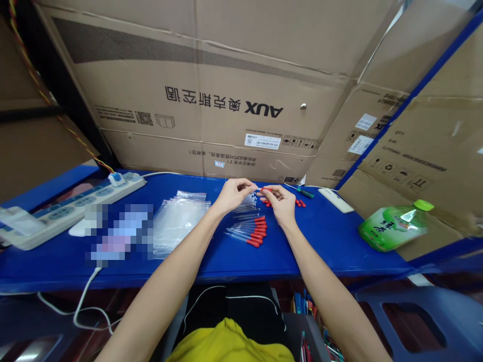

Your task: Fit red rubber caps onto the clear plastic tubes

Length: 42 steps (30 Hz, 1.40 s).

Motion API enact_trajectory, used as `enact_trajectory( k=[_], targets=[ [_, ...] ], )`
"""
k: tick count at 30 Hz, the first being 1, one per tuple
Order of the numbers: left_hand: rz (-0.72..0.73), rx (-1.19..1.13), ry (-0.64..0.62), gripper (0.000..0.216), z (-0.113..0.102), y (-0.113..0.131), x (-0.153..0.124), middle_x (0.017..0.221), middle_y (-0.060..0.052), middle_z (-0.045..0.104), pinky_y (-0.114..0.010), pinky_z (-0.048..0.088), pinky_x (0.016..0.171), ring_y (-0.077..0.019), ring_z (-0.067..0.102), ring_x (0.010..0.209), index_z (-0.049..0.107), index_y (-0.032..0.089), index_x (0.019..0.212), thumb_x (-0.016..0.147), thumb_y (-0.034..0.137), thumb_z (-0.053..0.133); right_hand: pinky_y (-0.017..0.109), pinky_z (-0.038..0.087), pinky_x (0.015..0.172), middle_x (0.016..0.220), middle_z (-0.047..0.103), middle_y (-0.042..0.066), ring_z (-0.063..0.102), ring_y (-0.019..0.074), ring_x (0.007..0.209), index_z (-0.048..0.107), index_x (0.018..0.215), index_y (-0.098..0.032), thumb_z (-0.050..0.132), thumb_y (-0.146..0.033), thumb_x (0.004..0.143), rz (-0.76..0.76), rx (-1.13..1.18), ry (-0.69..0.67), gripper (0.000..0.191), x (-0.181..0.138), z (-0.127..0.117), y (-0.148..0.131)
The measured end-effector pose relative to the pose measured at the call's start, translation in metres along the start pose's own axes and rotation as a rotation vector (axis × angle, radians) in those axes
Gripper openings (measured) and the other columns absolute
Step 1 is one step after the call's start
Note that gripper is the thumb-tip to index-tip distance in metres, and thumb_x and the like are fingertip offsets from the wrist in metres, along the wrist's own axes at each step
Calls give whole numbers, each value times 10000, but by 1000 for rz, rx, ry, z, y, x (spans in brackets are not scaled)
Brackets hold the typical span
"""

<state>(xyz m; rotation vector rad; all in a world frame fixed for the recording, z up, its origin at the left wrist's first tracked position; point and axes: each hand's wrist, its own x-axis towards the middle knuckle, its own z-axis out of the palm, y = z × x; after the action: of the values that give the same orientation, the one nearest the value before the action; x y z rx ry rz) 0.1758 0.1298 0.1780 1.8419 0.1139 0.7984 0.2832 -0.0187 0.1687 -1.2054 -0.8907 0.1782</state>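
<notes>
Two bare hands, one big wall of AUX cardboard. The brand is printed upside down across the cardboard panel (222,60) at upper center, with 奥克斯空调 next to it and a smaller Chinese line further down ending in 谢谢您. It also has a white sticker (263,141) showing a "25"; the rest is too tiny for me to read. The box on the right (418,151) says "QTY" near some handling icons, and the green bottle (394,227) below it has Chinese lettering I can't make out properly.

Now the grip, right around mid-frame: the right hand (284,202) has thumb and fingers clamped on a red bulb (266,190). The left hand (236,194) pinches a clear tube (258,189) just to the left of that bulb, fingertips nearly meeting. Can't tell how far the two are joined.

Just below the hands, on the blue tabletop (320,246), is a row of red-tipped tubes (257,235), with bare tubes (247,205) above them. Loose red bulbs (301,203) sit right of the right hand, near a green-handled screwdriver (306,193). Clear plastic bags (179,226) are stacked left of center.
</notes>
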Motion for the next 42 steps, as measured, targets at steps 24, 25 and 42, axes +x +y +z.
enact_trajectory(
  k=[24, 25, 42],
  targets=[
    [-30, -138, -29, 277, 5, 11, -5, 841, -73, 745, -296, 448, 724, -174, 627, 758, 756, 136, 870, 851, 412, 731, 375, 664, 696, 855, 802, 48, 787, 254, 803, 767, 913, -203, 828, -462, 779, -17, -28, 52, 298, -3, 1, 1],
    [-31, -135, -35, 269, 5, 11, -5, 843, -72, 746, -297, 449, 726, -175, 629, 760, 756, 138, 866, 851, 405, 729, 391, 671, 713, 859, 803, 47, 788, 260, 813, 773, 910, -207, 836, -472, 764, -9, -25, 49, 309, -4, 1, 1],
    [47, 105, 6, 292, 2, 7, -4, 755, -12, 652, -264, 386, 666, -143, 531, 673, 697, 166, 884, 972, 413, 568, 319, 624, 630, 791, 767, 28, 752, 207, 718, 746, 949, -207, 820, -464, 775, -5, -50, -12, 319, 3, -2, 1]
  ],
)
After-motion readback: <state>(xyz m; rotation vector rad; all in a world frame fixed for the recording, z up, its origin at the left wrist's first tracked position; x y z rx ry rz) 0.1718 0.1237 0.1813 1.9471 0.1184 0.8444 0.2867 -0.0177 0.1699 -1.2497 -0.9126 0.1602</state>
